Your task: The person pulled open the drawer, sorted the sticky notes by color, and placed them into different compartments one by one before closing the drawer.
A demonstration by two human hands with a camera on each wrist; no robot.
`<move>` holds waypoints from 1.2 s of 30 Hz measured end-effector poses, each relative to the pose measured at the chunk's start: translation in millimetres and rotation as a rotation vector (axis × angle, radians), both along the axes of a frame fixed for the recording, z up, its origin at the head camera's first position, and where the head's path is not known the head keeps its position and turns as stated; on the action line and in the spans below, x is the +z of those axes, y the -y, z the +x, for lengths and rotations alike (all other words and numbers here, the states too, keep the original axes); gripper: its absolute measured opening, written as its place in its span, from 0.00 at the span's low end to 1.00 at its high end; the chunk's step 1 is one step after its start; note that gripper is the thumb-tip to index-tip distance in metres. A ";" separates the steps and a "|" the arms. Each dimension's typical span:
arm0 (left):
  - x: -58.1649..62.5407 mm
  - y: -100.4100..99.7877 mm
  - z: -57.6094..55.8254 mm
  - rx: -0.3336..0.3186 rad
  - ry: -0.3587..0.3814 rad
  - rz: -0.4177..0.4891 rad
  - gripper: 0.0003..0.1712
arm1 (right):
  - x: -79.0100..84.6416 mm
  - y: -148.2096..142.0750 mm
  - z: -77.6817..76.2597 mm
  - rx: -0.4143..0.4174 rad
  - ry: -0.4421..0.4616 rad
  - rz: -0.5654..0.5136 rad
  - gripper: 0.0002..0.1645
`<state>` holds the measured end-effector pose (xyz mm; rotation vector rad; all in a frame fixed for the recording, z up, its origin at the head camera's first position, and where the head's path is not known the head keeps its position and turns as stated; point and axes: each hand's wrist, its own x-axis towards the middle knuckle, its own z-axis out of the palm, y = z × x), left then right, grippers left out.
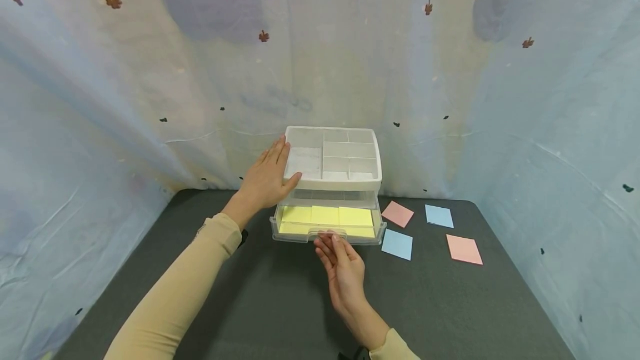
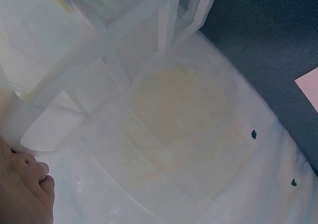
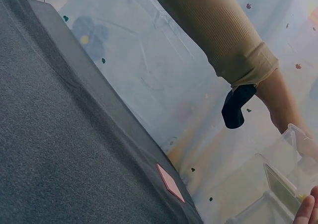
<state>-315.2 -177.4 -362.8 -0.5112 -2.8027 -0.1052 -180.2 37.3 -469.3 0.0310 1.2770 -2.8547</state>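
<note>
A white desktop organizer (image 1: 332,185) with a divided top tray stands at the table's back. Its clear drawer (image 1: 295,239) is pulled out at the front, with yellow sticky notes (image 1: 325,215) lying side by side inside. My left hand (image 1: 267,178) rests with straight fingers along the left edge of the top; the left wrist view catches its knuckles (image 2: 30,179) beside the white frame (image 2: 112,60). At the drawer's front lip, my right hand (image 1: 344,271) pinches the handle between thumb and fingers. Only its fingertips (image 3: 307,211) show in the right wrist view.
Right of the organizer lie two pink sticky notes, one near (image 1: 398,214) and one farther right (image 1: 464,249), plus two blue ones, a rear note (image 1: 439,216) and a front note (image 1: 397,244). A patterned curtain (image 1: 320,71) hangs behind the dark table (image 1: 270,315).
</note>
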 end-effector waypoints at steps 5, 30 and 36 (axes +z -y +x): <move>-2.7 1.0 -1.8 -0.002 -0.006 0.007 0.51 | -0.6 1.0 -3.3 -0.001 -0.004 -0.001 0.20; -0.5 -0.4 -0.7 0.000 0.004 0.012 0.52 | -3.7 2.3 -24.1 -0.018 -0.036 0.004 0.19; -1.9 -0.5 -1.7 0.004 -0.007 0.010 0.51 | -2.5 2.9 -28.7 -0.018 -0.037 0.007 0.20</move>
